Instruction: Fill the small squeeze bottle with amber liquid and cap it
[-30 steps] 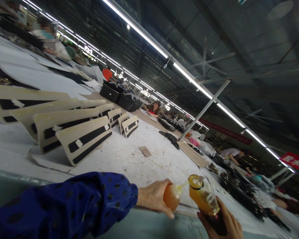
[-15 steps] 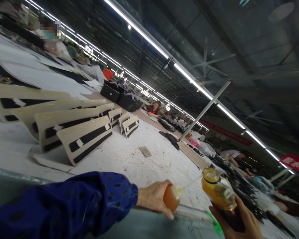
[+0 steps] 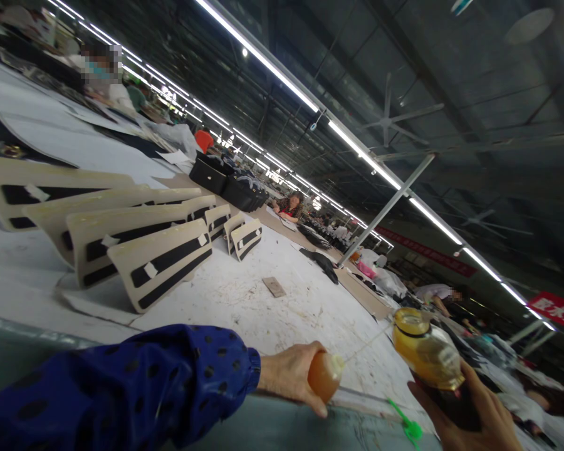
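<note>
My left hand (image 3: 294, 378), below a blue dotted sleeve (image 3: 183, 376), is closed round a small bottle of amber liquid (image 3: 326, 378) with a pale yellowish neck. To its right, my right hand (image 3: 472, 410) grips a clear plastic bottle (image 3: 425, 354) holding yellowish liquid, its wide end tilted up and leftward. A thin pale strand stretches between the two bottles. Fingers and shadow hide the lower part of the clear bottle. Below, near the table edge, lies a bright green plastic piece (image 3: 411, 429).
Curved beige panels with black strips (image 3: 164, 266) stand in rows on the white-covered table (image 3: 244, 300) at left. A small flat brown piece (image 3: 274, 286) lies mid-table. Black cases (image 3: 230, 181) and dark pieces (image 3: 319, 263) are farther back. Other people sit or bend over tables beyond.
My right hand has moved right with the clear bottle, away from the left one. The strand between them is longer and thinner. My left hand has barely moved.
</note>
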A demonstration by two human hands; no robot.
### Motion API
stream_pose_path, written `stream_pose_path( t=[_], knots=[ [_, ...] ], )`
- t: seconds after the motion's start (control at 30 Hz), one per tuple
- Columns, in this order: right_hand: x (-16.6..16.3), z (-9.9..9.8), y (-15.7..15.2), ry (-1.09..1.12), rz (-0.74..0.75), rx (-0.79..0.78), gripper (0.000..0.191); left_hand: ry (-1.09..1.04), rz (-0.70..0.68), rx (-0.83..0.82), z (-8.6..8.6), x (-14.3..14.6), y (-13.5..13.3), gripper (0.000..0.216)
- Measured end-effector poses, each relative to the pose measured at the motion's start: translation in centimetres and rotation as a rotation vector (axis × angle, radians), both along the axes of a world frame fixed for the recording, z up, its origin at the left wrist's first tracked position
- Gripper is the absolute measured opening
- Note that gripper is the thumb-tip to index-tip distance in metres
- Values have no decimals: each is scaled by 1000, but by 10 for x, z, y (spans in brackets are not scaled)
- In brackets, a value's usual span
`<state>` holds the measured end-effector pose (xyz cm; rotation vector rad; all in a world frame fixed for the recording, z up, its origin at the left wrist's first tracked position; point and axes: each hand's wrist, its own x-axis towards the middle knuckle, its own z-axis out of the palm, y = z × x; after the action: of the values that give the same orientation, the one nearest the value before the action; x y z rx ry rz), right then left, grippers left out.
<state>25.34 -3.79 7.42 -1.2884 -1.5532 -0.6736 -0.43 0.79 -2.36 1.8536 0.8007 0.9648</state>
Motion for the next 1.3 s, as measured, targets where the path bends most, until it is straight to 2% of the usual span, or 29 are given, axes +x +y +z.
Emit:
stream_pose_path(
  t=[0.2, 0.37, 0.6, 0.77, 1.1, 1.3],
  knots=[
    [-5, -7, 3, -59, 37, 66, 79, 13, 3, -1, 2, 0, 0, 101],
    [-8, -16, 1, -133, 57, 40, 71, 15, -3, 14, 0, 0, -1, 102],
    [-9, -40, 4, -193, 74, 77, 66, 16, 9, 12, 2, -1, -1, 101],
    [-10, -57, 5, -197, 78, 49, 65, -11, 21, 19, 3, 0, -2, 100],
    [-10, -69, 7, -365, 94, 74, 55, -116, 90, 41, 10, -3, -8, 82],
    [-5, -77, 11, -384, 78, 83, 55, -142, 153, 78, 8, -2, -9, 68]
  ],
)
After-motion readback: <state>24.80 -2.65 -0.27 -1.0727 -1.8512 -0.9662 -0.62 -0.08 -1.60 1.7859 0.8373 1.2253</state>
